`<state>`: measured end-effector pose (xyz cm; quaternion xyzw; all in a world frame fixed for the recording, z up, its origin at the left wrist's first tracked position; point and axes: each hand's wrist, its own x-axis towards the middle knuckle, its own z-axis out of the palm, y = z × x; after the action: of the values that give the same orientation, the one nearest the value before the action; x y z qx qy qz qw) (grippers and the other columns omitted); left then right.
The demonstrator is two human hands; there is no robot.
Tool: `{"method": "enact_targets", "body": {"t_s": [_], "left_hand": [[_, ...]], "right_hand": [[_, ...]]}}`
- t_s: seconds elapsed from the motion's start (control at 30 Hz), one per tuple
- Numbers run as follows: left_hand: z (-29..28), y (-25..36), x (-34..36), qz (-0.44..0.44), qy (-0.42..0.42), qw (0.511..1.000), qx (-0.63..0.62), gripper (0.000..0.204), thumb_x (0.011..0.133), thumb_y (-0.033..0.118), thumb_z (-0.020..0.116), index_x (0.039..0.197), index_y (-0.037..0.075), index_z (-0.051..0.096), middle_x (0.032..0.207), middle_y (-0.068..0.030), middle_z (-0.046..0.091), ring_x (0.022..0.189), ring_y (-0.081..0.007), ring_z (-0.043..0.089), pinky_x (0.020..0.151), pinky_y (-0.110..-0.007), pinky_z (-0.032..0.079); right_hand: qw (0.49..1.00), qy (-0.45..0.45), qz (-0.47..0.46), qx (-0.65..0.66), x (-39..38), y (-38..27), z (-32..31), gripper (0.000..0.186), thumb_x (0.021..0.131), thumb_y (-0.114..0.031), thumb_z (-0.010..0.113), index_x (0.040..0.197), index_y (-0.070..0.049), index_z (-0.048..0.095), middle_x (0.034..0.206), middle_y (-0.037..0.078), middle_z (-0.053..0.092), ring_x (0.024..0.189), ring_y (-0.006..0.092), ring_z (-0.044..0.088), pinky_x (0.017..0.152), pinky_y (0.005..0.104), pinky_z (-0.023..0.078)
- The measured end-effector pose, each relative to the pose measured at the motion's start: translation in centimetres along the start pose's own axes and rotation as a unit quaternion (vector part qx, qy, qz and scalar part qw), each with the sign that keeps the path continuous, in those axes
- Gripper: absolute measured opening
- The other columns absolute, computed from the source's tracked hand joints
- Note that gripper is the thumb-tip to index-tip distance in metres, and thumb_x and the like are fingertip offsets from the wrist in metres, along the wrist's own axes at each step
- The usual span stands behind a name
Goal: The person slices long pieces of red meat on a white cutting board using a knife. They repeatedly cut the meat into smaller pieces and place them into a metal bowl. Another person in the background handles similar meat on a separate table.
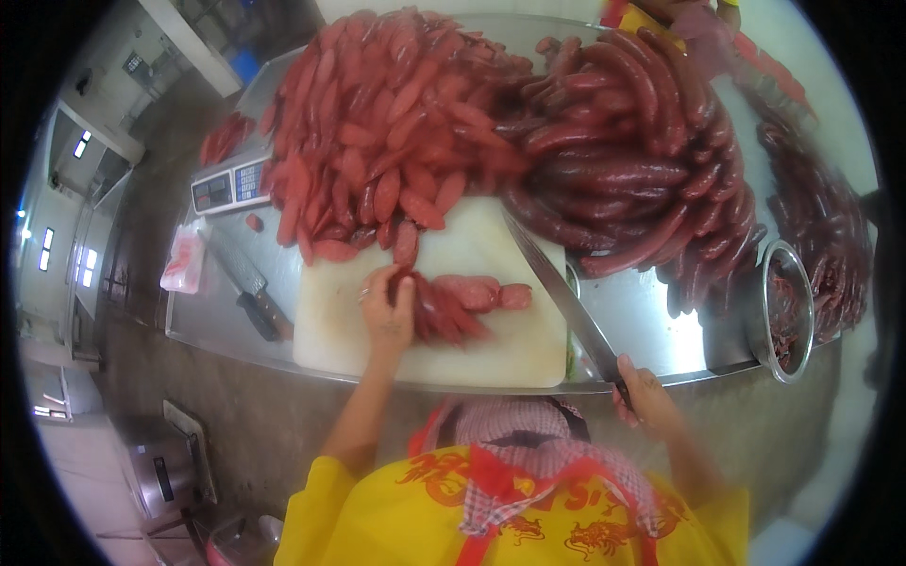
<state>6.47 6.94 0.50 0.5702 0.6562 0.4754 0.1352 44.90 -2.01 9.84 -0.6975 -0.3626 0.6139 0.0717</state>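
On the white cutting board (pixel 344 335), my left hand (pixel 385 307) closes round the edge of a fanned bunch of dark red sausage slices (pixel 442 316). The slices beside it are smeared by motion. Several short sausage pieces with pale cut faces (pixel 472 291) lie just right of the bunch. My right hand (pixel 644 389) grips the handle of a long knife (pixel 571 307) at the table's front edge. Its blade slants up and left over the board's right side, apart from the slices. Behind the board rises a big heap of cut sausages (pixel 377 123).
Whole sausages (pixel 623 141) pile up at the back right. A metal bowl (pixel 802 311) with dark scraps stands at the right edge. Left lie a digital scale (pixel 231 187), a cleaver (pixel 236 269), a second knife handle (pixel 274 313) and a plastic-wrapped pack (pixel 184 259). Another person's arm (pixel 703 38) shows far right.
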Motion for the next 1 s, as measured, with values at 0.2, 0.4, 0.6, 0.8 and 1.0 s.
{"method": "enact_targets", "body": {"t_s": [0.2, 0.4, 0.6, 0.8, 1.0], "left_hand": [[3.1, 4.2, -1.3, -0.016, 0.001, 0.996, -0.086, 0.052, 0.088, 0.027, 0.066, 0.126, -0.004, 0.052, 0.131, -0.0264, 0.048, 0.125, -0.0385, 0.043, 0.107, -0.044, 0.032], [5.3, 8.4, -5.9, -0.049, 0.023, 0.998, 0.024, 0.097, 0.071, 0.035, 0.082, 0.143, -0.003, 0.029, 0.147, -0.0348, 0.019, 0.138, -0.0472, 0.021, 0.113, -0.051, 0.02], [6.3, 7.6, 0.6, 0.039, 0.115, 0.982, -0.143, 0.09, 0.073, 0.031, 0.082, 0.141, -0.002, 0.033, 0.15, -0.0235, 0.025, 0.14, -0.0367, 0.025, 0.115, -0.046, 0.019], [3.9, 10.6, 22.1, 0.221, 0.198, 0.95, -0.093, 0.084, 0.072, 0.028, 0.082, 0.138, -0.001, 0.038, 0.148, -0.0275, 0.027, 0.136, -0.0415, 0.029, 0.112, -0.047, 0.025], [6.9, 5.5, 33.9, 0.153, 0.063, 0.951, 0.262, 0.081, 0.08, 0.055, 0.065, 0.146, 0.016, 0.036, 0.154, -0.0251, 0.018, 0.14, -0.0508, 0.014, 0.111, -0.063, 0.012]], "right_hand": [[0.988, -0.144, 0.046, 0.01, 1.6, 1.4, -1.5, 0.078, 0.092, -0.071, 0.029, 0.066, -0.002, 0.051, 0.048, 0.005, 0.046, 0.036, 0.0153, 0.041, 0.036, 0.0288, 0.035], [0.974, -0.227, 0.023, -0.007, 3.3, -0.8, 2.7, 0.079, 0.091, -0.074, 0.027, 0.067, -0.002, 0.051, 0.048, 0.005, 0.046, 0.036, 0.0131, 0.039, 0.034, 0.0294, 0.034], [0.986, -0.14, -0.06, -0.061, 2.9, -7.9, 4.1, 0.079, 0.092, -0.073, 0.028, 0.065, -0.002, 0.053, 0.047, 0.006, 0.046, 0.033, 0.0148, 0.042, 0.032, 0.0308, 0.035], [0.958, -0.162, -0.217, 0.098, 5.5, -24.0, 5.8, 0.073, 0.093, -0.069, 0.032, 0.071, -0.003, 0.052, 0.047, 0.008, 0.046, 0.032, 0.0185, 0.043, 0.032, 0.0338, 0.037], [0.956, -0.076, -0.132, 0.249, 7.1, -24.0, 6.3, 0.074, 0.092, -0.072, 0.029, 0.069, -0.005, 0.051, 0.047, 0.008, 0.046, 0.03, 0.0191, 0.041, 0.03, 0.0335, 0.034]]}}
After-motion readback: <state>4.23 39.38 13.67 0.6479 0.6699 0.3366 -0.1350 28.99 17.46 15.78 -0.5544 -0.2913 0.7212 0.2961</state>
